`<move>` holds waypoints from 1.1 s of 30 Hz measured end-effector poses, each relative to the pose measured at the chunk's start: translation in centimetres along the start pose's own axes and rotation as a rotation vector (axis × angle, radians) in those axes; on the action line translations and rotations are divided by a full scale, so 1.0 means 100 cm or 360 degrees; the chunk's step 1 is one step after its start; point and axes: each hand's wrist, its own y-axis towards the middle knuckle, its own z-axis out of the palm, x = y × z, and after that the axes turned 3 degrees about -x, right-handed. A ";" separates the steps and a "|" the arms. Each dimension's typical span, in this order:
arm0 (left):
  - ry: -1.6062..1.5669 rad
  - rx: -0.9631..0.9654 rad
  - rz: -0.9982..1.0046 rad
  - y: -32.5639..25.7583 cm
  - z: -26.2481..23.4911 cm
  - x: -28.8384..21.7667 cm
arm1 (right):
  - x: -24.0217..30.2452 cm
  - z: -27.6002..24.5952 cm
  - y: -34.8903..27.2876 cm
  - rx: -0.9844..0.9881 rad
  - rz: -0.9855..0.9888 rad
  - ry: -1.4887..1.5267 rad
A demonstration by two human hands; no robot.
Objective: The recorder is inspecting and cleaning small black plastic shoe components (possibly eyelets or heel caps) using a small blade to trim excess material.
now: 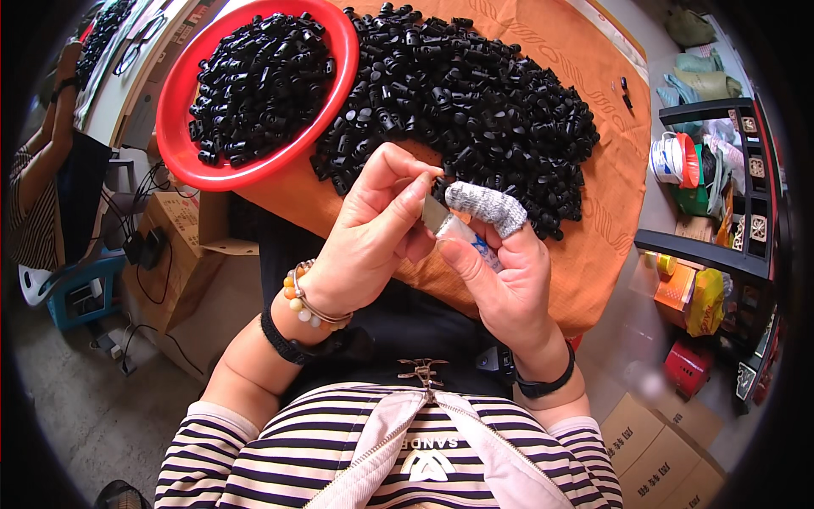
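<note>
My left hand [380,219] pinches a small black plastic part [439,188] between thumb and fingertips. My right hand [507,284] is closed around a short flat metal blade with a white wrapped handle [462,233], its blade up against the black part. A grey knitted finger sleeve [487,207] covers the right index finger. Just beyond both hands spreads a heap of similar black plastic parts [475,102], which look like cord locks. To its left, a red basin [349,76] holds many more of them.
An orange cloth [593,280] covers the table. Two small black pieces [626,93] lie at its far right. A black shelf rack [712,254] with bags and tubs stands right, cardboard boxes [653,450] lower right. At left are a carton [174,246], cables, a blue stool [80,293] and another person's arm [59,127].
</note>
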 end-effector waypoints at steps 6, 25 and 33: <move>-0.0002 0.0007 -0.0011 0.000 -0.002 0.001 | 0.000 -0.001 0.000 -0.0004 -0.0039 -0.0095; -0.0363 0.0243 -0.0327 0.000 -0.005 0.002 | 0.002 -0.001 0.013 -0.0124 0.0075 0.0476; -0.0352 0.0241 -0.0364 0.000 -0.005 0.000 | -0.001 0.002 0.021 -0.0137 0.0060 0.0391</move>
